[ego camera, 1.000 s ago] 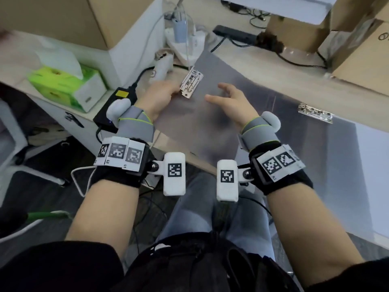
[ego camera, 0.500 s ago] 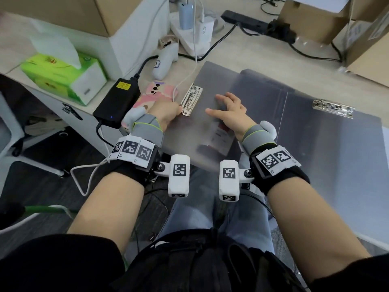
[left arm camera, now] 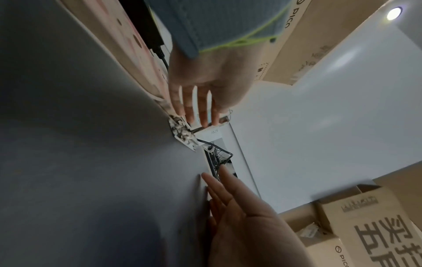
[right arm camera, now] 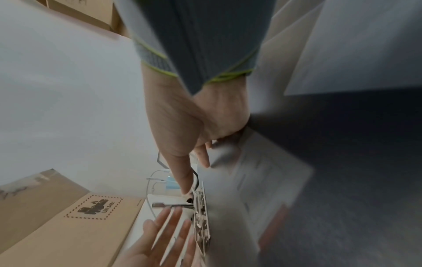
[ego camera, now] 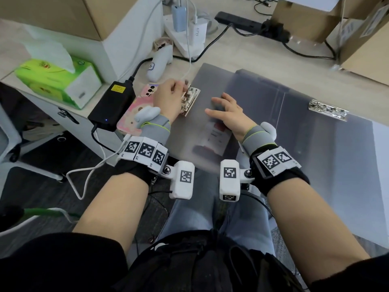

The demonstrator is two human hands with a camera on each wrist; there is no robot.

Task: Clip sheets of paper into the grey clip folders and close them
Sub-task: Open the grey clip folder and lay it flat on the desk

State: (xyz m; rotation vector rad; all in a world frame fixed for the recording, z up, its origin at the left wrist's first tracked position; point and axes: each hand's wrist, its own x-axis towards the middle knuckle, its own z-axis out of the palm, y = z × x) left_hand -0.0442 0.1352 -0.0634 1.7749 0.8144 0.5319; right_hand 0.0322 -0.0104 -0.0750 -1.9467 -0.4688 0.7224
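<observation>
left hand (ego camera: 169, 100): straight fingers on metal clip (ego camera: 189, 100) lever | right hand (ego camera: 228, 114): spread flat on grey folder (ego camera: 189, 131) cover, paper showing through | folder lies on tabletop (ego camera: 242, 51), second folder (ego camera: 315, 148) just beside

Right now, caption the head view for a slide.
Left hand at the metal clip, right hand flat on the grey folder.

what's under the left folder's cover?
Through the translucent folder cover a sheet with a red block shows, blurred. The right hand lies flat on top; what its palm covers cannot be seen.
</observation>
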